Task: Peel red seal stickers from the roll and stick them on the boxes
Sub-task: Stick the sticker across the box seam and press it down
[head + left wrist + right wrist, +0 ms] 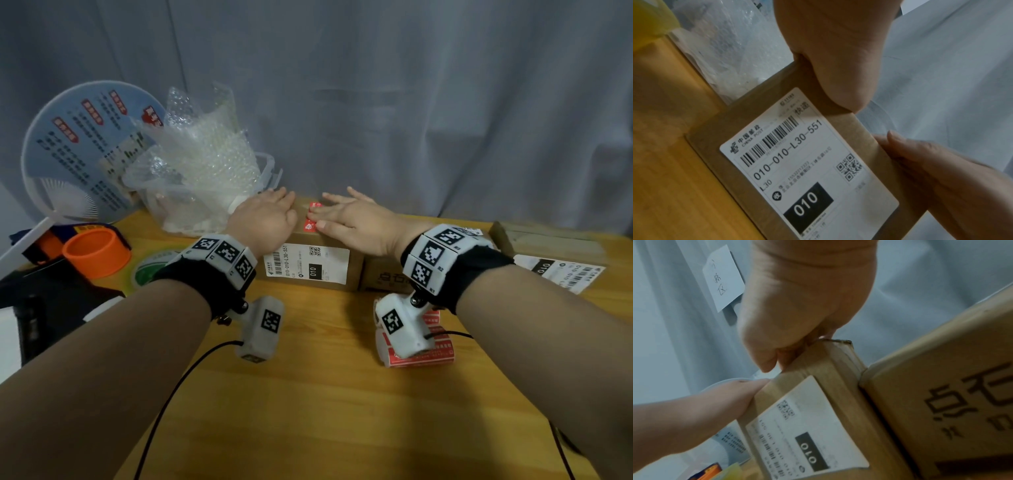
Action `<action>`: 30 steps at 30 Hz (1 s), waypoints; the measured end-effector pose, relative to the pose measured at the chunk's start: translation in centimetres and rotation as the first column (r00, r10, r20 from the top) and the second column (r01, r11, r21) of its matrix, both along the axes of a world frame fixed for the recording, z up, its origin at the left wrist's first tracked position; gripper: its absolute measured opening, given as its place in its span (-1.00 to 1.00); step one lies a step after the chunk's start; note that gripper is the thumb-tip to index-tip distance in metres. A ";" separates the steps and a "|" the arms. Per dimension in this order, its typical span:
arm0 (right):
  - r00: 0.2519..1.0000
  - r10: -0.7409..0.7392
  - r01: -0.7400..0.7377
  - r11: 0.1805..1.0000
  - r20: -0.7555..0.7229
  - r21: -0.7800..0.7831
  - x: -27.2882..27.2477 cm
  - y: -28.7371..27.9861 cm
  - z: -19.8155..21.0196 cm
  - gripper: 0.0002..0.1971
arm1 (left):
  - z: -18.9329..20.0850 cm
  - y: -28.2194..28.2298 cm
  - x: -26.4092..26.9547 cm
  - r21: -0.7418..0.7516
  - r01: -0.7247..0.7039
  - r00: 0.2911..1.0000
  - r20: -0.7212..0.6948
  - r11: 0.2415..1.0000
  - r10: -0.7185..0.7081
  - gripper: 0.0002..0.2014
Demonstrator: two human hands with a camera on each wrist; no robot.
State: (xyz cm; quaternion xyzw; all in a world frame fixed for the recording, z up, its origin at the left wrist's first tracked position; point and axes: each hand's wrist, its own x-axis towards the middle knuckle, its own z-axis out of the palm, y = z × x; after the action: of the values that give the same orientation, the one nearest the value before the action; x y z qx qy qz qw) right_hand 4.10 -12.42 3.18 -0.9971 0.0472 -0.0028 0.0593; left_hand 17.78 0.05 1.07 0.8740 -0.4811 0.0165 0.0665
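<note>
A brown cardboard box point(354, 270) with a white shipping label point(308, 263) stands in the middle of the table. A red seal sticker point(313, 217) lies across its top face. My left hand point(270, 212) rests flat on the top at the left, holding the box point(859, 129) steady. The straight fingers of my right hand point(346, 214) press down on the sticker. The roll of red stickers point(428, 353) lies on the table under my right wrist. From the right wrist camera, the right hand point(803, 296) sits on the box's top edge point(828, 366), and the sticker is hidden.
A second brown box point(383, 274) touches the first on its right, and a third box point(548, 240) with a label lies far right. At back left are a round fan point(82, 147), bubble wrap in a clear tub point(198, 154) and an orange tape roll point(96, 251). A grey curtain hangs behind.
</note>
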 end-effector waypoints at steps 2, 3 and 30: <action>0.997 0.042 -0.043 0.999 0.064 0.018 -0.4 0.3 -0.3 -0.58 | -0.1 0.0 0.0 0.001 -0.001 1.000 0.001 1.000 0.001 -0.49; 0.993 0.060 -0.064 0.997 0.099 0.037 -0.6 0.3 -0.4 -0.59 | -0.2 -0.1 0.1 -0.009 -0.004 1.000 -0.005 1.000 0.004 -0.49; 0.977 -0.200 0.204 0.978 -0.073 0.052 0.8 -0.8 -0.8 0.11 | 0.4 1.6 -2.3 -0.121 0.245 0.964 0.131 0.962 -0.230 -0.49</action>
State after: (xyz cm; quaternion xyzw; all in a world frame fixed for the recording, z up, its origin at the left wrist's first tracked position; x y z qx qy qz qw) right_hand 4.93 -13.17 2.41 -0.9845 0.1501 0.0263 0.0866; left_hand 15.49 1.62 1.47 0.8009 -0.5834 0.0919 0.0993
